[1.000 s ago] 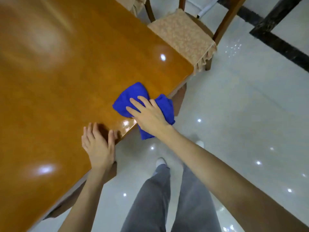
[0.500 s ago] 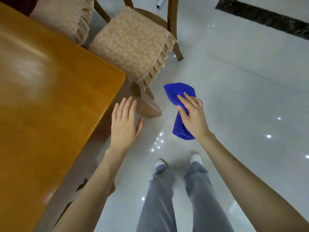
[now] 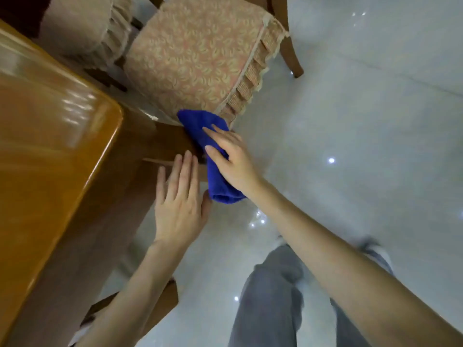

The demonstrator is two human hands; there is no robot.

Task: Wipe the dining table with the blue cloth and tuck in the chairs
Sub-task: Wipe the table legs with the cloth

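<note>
At the corner of the counter [image 3: 50, 146], seen from the head camera, both hands are now off the top. A moment ago the right hand [image 3: 233, 161] was rubbing the blue cloth [image 3: 198, 126] on the wood, and the left hand [image 3: 179, 196] lay flat there. Now the cloth is in the air, just under the frilly edge of the chair [image 3: 200, 58] at 12 o'clock. The right hand holds it, with its fingers laid over it. The left hand is flat with straight fingers, at 7 o'clock from the cloth, and holds nothing. I think the wiping here is over and the chair comes next.

The right thumb is hidden under the cloth. The chair back is cut off at the top. The cloth may touch the seat, but it is too blurry to tell.
</note>
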